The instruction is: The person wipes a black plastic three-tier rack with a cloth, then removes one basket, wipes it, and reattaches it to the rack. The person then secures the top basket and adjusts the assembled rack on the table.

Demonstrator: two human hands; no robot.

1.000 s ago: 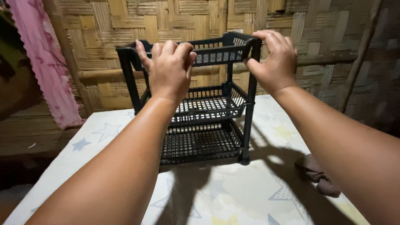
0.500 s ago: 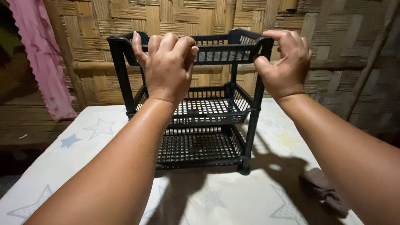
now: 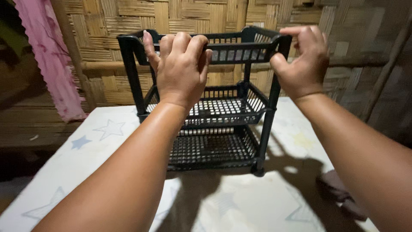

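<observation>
A black plastic rack [image 3: 223, 107] with three slatted shelves stands upright on the table [image 3: 107, 137], which has a pale cloth printed with stars. My left hand [image 3: 180, 71] curls its fingers over the front rim of the top shelf, left of centre. My right hand [image 3: 302, 60] grips the top shelf's right front corner by the upright post. All three shelves look bare.
A woven bamboo wall [image 3: 184, 19] runs close behind the rack. A pink cloth [image 3: 51, 56] hangs at the left. A dark crumpled rag [image 3: 339, 193] lies on the table near my right forearm.
The rack now sits nearer and more central in view, seen slightly more from the left. My right hand has shifted on the top right corner. Both hands remain on the top shelf.
</observation>
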